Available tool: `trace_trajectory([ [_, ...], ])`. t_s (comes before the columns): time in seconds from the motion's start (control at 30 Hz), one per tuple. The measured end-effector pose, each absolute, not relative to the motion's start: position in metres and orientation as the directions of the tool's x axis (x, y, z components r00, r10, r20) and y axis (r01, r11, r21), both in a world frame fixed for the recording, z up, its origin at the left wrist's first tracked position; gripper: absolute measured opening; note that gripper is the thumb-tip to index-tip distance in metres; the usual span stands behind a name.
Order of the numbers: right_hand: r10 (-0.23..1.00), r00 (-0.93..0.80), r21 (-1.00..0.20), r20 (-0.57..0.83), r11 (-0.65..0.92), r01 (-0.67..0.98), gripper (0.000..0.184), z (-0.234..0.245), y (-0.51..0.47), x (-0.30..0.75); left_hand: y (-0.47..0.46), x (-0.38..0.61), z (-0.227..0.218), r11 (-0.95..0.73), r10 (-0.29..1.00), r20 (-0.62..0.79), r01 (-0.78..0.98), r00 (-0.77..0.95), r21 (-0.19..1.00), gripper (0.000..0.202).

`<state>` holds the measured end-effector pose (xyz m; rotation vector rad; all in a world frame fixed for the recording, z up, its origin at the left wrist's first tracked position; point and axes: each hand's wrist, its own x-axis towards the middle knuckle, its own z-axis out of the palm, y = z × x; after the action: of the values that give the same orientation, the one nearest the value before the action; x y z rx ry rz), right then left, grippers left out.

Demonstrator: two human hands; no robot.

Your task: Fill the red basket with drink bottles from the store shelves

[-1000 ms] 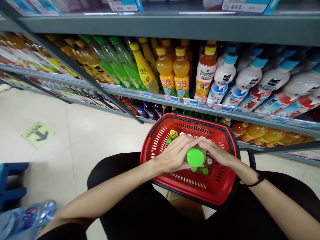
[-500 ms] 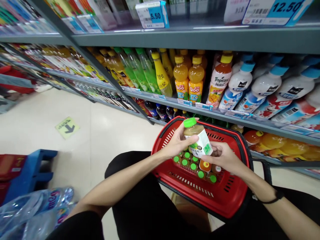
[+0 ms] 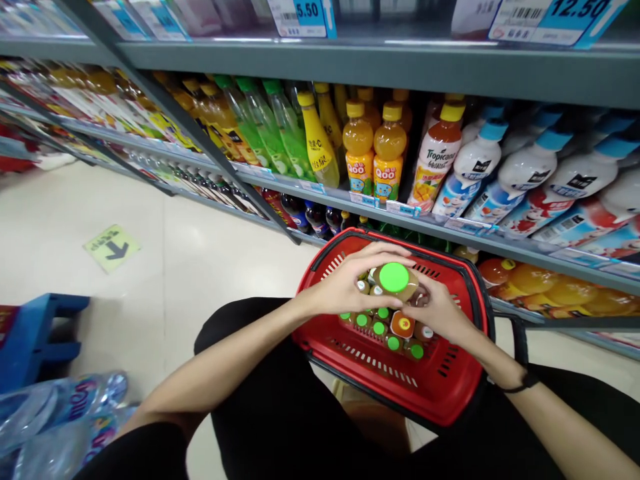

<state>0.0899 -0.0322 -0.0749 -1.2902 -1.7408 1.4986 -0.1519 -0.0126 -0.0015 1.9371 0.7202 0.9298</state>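
Green-capped, clear plastic bottle [image 3: 395,280]: located above the red plastic basket [image 3: 425,393], cap facing up. Left hand [image 3: 350,283]: part-closed around the bottle. Right hand [image 3: 440,310]: fingers bent at its right side; firmness of hold cannot be told. Probable current step: two-handed handling. Next move likely requires steady grip, clear of small green-capped bottles [image 3: 379,328] below.

We hold a green-capped juice bottle [image 3: 394,279], closed, its cloudy yellowish-brown contents showing, capped end facing up toward us, above the far half of the red shopping basket [image 3: 440,393].
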Motion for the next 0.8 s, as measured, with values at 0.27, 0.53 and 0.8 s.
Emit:
trace_trajectory([
  [0.27,0.855,-0.433,-0.806,-0.287,0.029,0.592,0.067,-0.095,-0.019,0.095,0.015,-0.173,-0.017,-0.531,0.774,0.16,0.491,0.612,0.69,0.042],
  [0.53,0.74,-0.501,-0.618,-0.448,0.148,0.772,0.039,-0.082,-0.016,0.108,0.031,-0.178,-0.07,-0.266,0.848,-0.462,0.963,0.26,0.054,0.051],
  [0.8,0.684,-0.511,-0.493,-0.52,0.248,0.834,0.029,-0.067,-0.021,0.105,0.027,-0.183,-0.15,-0.067,0.832,-0.554,0.986,-0.027,-0.15,0.05],
])
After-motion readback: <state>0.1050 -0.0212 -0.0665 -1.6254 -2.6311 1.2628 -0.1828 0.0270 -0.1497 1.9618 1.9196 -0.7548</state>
